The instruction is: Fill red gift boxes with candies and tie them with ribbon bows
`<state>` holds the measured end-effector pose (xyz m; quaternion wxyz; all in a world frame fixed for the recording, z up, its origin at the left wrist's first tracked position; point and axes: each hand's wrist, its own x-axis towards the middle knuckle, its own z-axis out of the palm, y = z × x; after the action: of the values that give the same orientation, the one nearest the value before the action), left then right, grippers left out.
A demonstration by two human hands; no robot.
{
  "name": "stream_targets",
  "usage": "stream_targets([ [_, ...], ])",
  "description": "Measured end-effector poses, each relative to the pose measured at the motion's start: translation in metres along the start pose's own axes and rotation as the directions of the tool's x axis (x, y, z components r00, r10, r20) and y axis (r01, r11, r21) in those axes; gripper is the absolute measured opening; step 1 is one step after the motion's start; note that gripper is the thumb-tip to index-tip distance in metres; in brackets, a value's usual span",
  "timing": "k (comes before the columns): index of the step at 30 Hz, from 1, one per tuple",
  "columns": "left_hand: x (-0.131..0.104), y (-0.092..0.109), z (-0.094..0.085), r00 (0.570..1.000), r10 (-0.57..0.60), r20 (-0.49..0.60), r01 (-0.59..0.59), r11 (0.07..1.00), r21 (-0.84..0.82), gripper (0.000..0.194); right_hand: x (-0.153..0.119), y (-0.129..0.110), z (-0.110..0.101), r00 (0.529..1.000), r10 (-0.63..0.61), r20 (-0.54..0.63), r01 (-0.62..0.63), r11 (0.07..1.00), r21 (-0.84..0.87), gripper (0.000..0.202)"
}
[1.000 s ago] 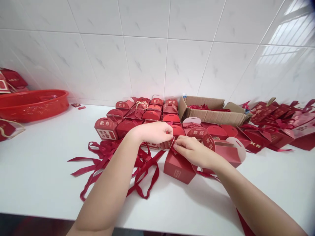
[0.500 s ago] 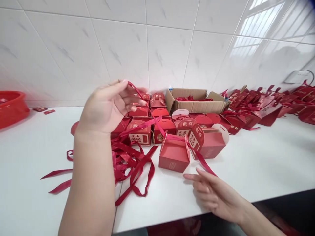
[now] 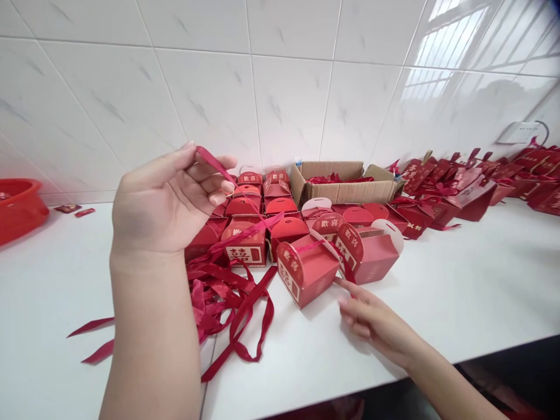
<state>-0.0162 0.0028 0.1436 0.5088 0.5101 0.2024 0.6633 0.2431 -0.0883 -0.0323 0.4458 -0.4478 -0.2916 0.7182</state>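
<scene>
My left hand (image 3: 164, 201) is raised on the left, pinching one end of a red ribbon (image 3: 214, 162) between thumb and fingers. From there the ribbon slants down to a small red gift box (image 3: 318, 271) and passes across its top at the handle flaps. Its other end comes out on the right and runs down to my right hand (image 3: 374, 324), whose curled fingers hold it. My right index finger is stretched out at the box's lower right corner and seems to touch it. A second red gift box (image 3: 376, 256) stands right behind, its pale round flap raised.
Loose ribbons (image 3: 227, 303) lie heaped on the white table (image 3: 459, 291). Several more red boxes (image 3: 245, 242) stand in rows behind. Against the tiled wall is an open cardboard box (image 3: 354, 191) with red contents. Ribboned boxes (image 3: 472, 192) crowd the right; a red basin (image 3: 21, 210) is at left.
The front gift box has turned, so its printed end now faces left front. My right hand has moved up to its corner. My left hand appears further left, still with the ribbon.
</scene>
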Motion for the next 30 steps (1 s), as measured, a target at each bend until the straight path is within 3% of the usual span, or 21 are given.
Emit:
stream_targets([
  [3,0.001,-0.002,-0.001,1.0,-0.007,0.015,0.007,1.0,0.003,0.031,-0.004,0.005,0.006,0.998,-0.021,0.051,0.038,0.928,-0.37,0.052],
  [5,0.001,-0.003,-0.002,1.0,0.0,0.012,-0.001,1.0,0.027,0.029,-0.004,0.011,0.009,0.998,-0.008,0.068,0.032,0.938,-0.346,0.048],
  [8,-0.001,0.001,-0.004,1.0,0.018,-0.013,-0.016,0.991,0.134,0.02,0.002,0.017,0.014,0.993,0.009,0.121,-0.02,0.995,0.095,0.044],
  [10,-0.003,0.005,-0.006,0.999,0.004,-0.044,0.006,0.977,0.214,0.004,0.007,0.018,0.018,0.983,-0.004,0.181,-0.078,0.894,0.441,0.041],
  [11,-0.005,0.008,-0.007,0.998,-0.003,-0.06,0.017,0.971,0.238,0.006,0.008,0.017,0.02,0.978,-0.019,0.206,-0.101,0.826,0.554,0.038],
  [13,-0.008,0.013,-0.006,0.997,0.007,-0.081,0.014,0.966,0.257,0.016,0.009,0.014,0.024,0.974,-0.079,0.214,-0.085,0.743,0.664,0.033],
  [15,-0.012,0.018,-0.004,0.994,0.063,-0.086,-0.039,0.967,0.253,0.006,0.007,0.009,0.027,0.972,-0.183,0.147,0.042,0.752,0.658,0.03],
  [16,-0.014,0.019,-0.001,0.992,0.094,-0.084,-0.07,0.966,0.248,0.003,0.005,0.005,0.028,0.963,-0.253,0.094,0.144,0.777,0.613,0.029],
  [18,-0.016,0.021,0.004,0.987,0.139,-0.074,-0.119,0.966,0.231,0.014,0.002,-0.006,0.026,0.907,-0.419,-0.029,0.39,0.814,0.43,0.028],
  [21,-0.017,0.019,0.01,0.983,0.167,-0.076,-0.152,0.973,0.173,0.022,-0.001,-0.037,0.019,0.758,-0.644,-0.108,0.648,0.762,0.001,0.029],
  [23,-0.017,0.017,0.013,0.979,0.187,-0.086,-0.178,0.979,0.099,0.025,-0.002,-0.066,0.018,0.685,-0.725,-0.07,0.686,0.675,-0.27,0.026],
  [25,-0.016,0.014,0.013,0.974,0.206,-0.091,-0.203,0.978,0.037,0.025,-0.003,-0.095,0.023,0.648,-0.761,-0.013,0.672,0.58,-0.461,0.024],
  [27,-0.015,0.012,0.014,0.975,0.199,-0.094,-0.197,0.98,0.034,0.02,-0.003,-0.121,0.034,0.59,-0.807,0.025,0.685,0.484,-0.545,0.026],
  [30,-0.013,0.01,0.018,0.98,0.181,-0.079,-0.172,0.98,0.102,0.007,0.0,-0.144,0.054,0.513,-0.854,0.086,0.752,0.398,-0.525,0.03],
])
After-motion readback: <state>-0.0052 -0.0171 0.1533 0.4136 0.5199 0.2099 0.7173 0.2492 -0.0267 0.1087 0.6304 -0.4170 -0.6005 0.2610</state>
